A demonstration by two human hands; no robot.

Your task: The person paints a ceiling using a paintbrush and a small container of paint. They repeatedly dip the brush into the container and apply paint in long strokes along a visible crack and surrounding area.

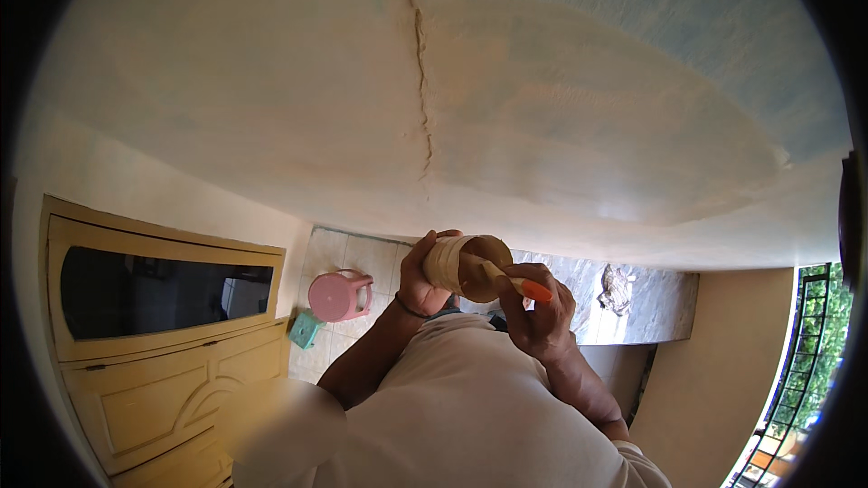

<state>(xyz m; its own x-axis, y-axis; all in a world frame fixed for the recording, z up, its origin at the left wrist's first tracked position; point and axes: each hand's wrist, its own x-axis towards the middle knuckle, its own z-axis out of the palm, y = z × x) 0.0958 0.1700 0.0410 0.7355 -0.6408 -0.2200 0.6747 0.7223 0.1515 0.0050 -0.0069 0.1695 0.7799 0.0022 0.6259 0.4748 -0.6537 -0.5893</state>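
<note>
In my left hand (420, 276) is a ridged, tan cylindrical container (445, 264), tilted with its round opening toward the right. My right hand (542, 325) grips a pale-handled tool (502, 277) with an orange end, angled into that opening; its inner end is hidden in the container. Both hands are at chest height above my white shirt. A long, jagged vertical crack (420, 63) runs down the pale, patchy painted wall (271, 81) in front of me.
A tan cabinet or door (127, 398) with dark glass stands at left, near a pink stool (333, 298) and a teal item (306, 331) on tiles. A marble counter (660, 307) holds crumpled material (615, 289). A barred window (809, 325) is at far right.
</note>
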